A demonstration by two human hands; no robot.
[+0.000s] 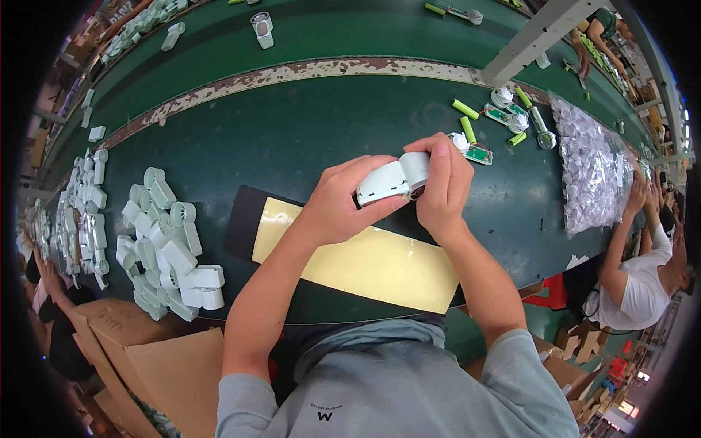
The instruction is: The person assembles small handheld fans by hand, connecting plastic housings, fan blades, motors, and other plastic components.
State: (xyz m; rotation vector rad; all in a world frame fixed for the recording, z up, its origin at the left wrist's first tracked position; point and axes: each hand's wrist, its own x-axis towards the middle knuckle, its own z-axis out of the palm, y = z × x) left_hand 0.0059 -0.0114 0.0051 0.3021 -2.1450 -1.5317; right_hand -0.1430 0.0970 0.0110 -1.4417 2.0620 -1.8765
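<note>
Head view: we hold a small pale-green plastic fan housing [393,180] above the dark green work table [292,131], left hand [337,204] wrapped around its flat body from 8 o'clock, right hand [442,186] with fingers pinched closed on the round end at 3 o'clock. We judge the shell light, rigid and smooth, so somewhat slippery; best gripped across the flat body sides, away from the round opening. A yellow mat [365,263] lies below at 6 o'clock, a pile of matching housings [164,241] at 9 o'clock.
</note>
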